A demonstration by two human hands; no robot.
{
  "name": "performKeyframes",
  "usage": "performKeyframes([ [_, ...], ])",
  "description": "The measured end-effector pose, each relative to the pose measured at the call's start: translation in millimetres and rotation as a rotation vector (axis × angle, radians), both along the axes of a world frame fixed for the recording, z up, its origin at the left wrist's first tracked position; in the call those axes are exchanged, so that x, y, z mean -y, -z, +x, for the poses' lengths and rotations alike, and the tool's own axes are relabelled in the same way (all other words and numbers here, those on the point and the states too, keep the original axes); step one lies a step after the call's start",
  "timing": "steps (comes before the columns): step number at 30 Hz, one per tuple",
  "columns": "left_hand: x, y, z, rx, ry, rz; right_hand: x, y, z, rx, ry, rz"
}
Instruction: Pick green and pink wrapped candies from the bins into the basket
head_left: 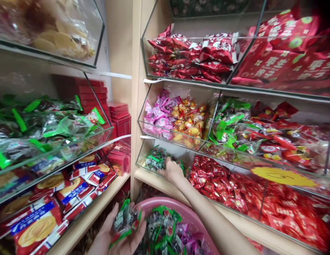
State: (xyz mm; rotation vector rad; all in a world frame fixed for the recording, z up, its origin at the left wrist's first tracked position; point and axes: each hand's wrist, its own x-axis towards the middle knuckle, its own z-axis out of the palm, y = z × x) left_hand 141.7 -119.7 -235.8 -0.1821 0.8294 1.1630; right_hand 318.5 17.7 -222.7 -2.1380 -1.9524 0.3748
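Observation:
At the lower centre, my left hand [127, 230] is cupped around several green-and-clear wrapped candies [124, 219], palm up, beside a pink basket [204, 226]. My right hand [173, 171] reaches into a low glass-fronted compartment, its fingers curled among small green-wrapped candies [155, 157]. What those fingers grip, if anything, I cannot make out. Inside the basket lie more green-wrapped candies [162, 226] and some purple-wrapped candies [190, 239].
Right of that compartment are red-wrapped candies [218, 180] and a yellow price tag [284, 176]. Above sit pink-wrapped sweets [159, 113] and yellow sweets [188, 120]. Glass dividers and wooden shelf edges [159, 180] border the bins. Packaged biscuits [37, 226] fill the lower left shelf.

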Motion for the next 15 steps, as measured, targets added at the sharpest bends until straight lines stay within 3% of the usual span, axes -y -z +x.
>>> performKeyframes([
  [4,4,11.4,-4,0.069,0.066,-0.072,7,-4.0,3,0.036,-0.013,0.014],
  [9,9,8.6,2,0.004,0.074,-0.026,35,-22.6,17,0.123,-0.130,0.201],
  [12,11,3.8,6,-0.034,0.067,-0.019,64,-37.8,24,0.002,-0.330,0.274],
  [15,13,0.9,9,-0.057,0.093,-0.007,94,-48.4,25,-0.229,-0.593,0.205],
])
